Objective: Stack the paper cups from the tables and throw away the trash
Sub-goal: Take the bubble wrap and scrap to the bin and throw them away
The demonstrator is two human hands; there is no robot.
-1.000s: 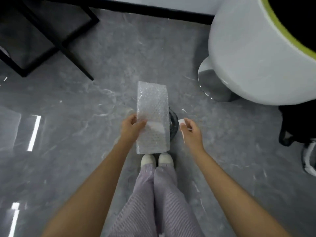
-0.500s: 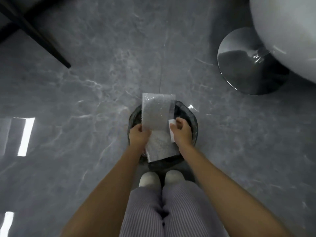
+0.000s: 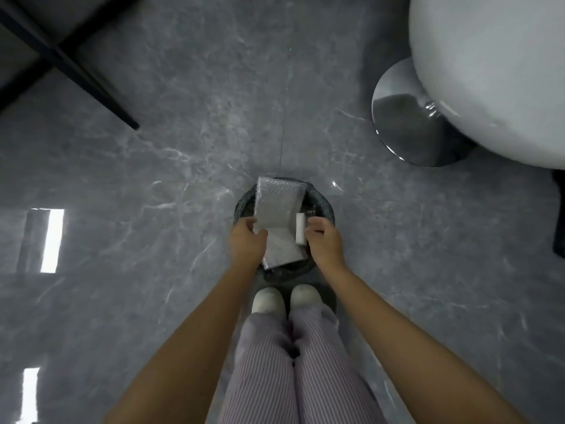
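Observation:
A sheet of bubble wrap (image 3: 279,214) lies over the mouth of a small round black-lined trash bin (image 3: 324,206) on the floor just ahead of my feet. My left hand (image 3: 246,241) grips the wrap's left edge, fingers curled onto it. My right hand (image 3: 324,241) is over the bin's right side and pinches a small white piece of paper (image 3: 300,232) beside the wrap. No paper cups are in view.
A white round chair (image 3: 489,71) on a chrome disc base (image 3: 406,117) stands at the upper right. Black table legs (image 3: 70,65) cross the upper left. A dark object (image 3: 559,215) sits at the right edge. Glossy grey floor tiles (image 3: 183,148) surround the bin.
Both hands have lowered the bubble wrap from in front of me down onto the bin's mouth. My right hand came in beside the wrap with the white paper.

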